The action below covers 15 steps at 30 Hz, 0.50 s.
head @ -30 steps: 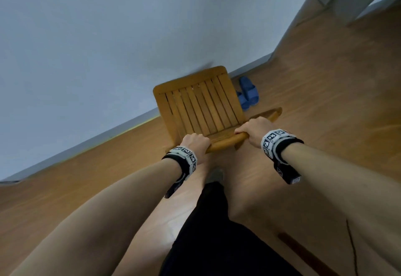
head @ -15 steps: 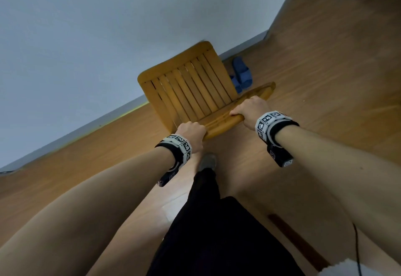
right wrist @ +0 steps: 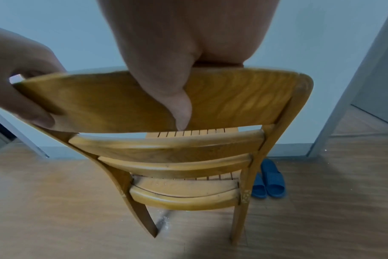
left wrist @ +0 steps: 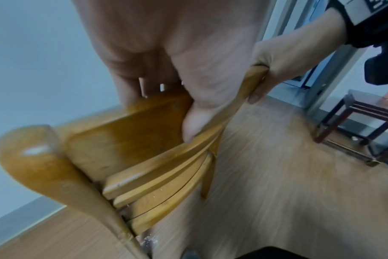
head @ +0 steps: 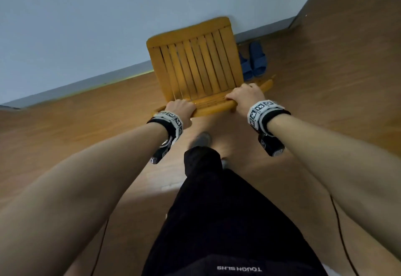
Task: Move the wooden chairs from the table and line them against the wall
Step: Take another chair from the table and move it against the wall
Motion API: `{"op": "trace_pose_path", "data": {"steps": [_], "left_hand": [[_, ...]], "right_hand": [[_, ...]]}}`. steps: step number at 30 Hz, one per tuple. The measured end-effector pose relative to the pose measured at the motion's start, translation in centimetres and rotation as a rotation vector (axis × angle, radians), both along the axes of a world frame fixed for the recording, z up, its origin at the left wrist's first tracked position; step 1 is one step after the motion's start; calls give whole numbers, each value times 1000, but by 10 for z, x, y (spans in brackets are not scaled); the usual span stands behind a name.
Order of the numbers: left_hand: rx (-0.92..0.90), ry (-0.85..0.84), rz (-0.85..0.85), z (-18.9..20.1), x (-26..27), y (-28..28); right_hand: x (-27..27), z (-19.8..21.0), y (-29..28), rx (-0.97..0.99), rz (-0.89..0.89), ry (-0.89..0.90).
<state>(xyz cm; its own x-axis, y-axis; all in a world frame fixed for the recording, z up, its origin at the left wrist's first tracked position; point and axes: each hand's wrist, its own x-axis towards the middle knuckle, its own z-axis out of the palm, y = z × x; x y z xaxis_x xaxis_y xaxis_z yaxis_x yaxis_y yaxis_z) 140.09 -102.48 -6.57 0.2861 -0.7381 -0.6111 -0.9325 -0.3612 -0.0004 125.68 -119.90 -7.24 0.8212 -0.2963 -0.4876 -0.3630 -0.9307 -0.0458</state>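
My chair (head: 196, 67) is honey-yellow wood with a slatted seat, its grain showing in darker streaks on the top rail. My wristbands (head: 261, 111) are white with black square markers, and my trousers (head: 227, 221) are black. The slippers (head: 253, 61) are dark blue, the wall (head: 86, 15) pale blue-grey, the floor (head: 65, 124) warm brown planks.

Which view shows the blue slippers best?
The right wrist view: both blue slippers lie unobstructed beside the chair, by the wall. The head view shows them partly hidden behind the seat. The left wrist view misses them.
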Motion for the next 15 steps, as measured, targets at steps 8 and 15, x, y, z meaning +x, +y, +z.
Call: {"op": "trace_pose_path", "data": {"steps": [8, 15], "left_hand": [[-39, 0, 119, 57, -12, -21], [-24, -1, 38, 77, -1, -103]], "right_hand": [[-9, 44, -24, 116, -85, 20], [-21, 68, -80, 180, -168, 61]]}}
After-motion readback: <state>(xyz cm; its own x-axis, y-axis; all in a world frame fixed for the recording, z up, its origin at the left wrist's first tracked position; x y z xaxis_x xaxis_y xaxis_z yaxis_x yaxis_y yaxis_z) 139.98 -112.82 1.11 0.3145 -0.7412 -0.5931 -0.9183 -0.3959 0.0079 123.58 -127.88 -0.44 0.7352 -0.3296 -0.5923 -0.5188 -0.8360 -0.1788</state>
